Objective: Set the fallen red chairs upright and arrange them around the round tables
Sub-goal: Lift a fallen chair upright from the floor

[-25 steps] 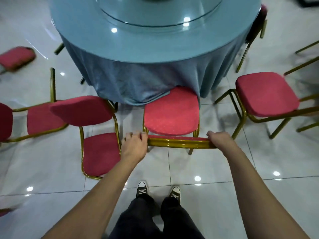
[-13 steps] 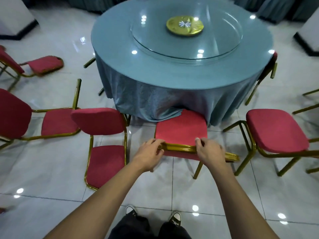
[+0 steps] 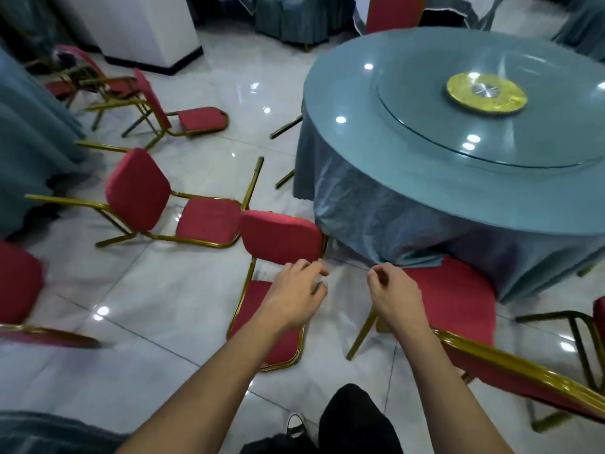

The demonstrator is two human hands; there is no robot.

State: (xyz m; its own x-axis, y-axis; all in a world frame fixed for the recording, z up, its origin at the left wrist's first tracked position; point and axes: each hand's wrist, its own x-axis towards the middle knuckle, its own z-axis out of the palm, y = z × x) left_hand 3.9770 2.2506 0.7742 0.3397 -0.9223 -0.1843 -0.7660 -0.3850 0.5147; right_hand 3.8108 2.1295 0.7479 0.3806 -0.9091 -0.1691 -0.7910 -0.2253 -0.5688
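Hanging over the floor just beside the round table [image 3: 409, 178], both hands are seen with nothing held: the left hand [image 3: 296, 294] has loosely curled fingers above a fallen chair [image 3: 278, 280], and the right hand [image 3: 394, 294] has thumb and fingers drawn together on air above the upright chair [image 3: 458, 299]. That chair's seat is tucked partly under the blue tablecloth [image 3: 393, 224], so its front edge is hidden; its gold-rimmed back is cut off at the frame's lower right. The fallen chair lies on its back against the table's near left side, its seat partly covered by the left forearm. Farther left of the table, a second tipped chair [image 3: 170, 208] lies on its side, and a third [image 3: 183, 113] lies beyond it. Blurred chair parts are cut off at the left edge. A gold disc [image 3: 484, 93] sits on the table's glass turntable. Dark trousers and a shoe are seen below.
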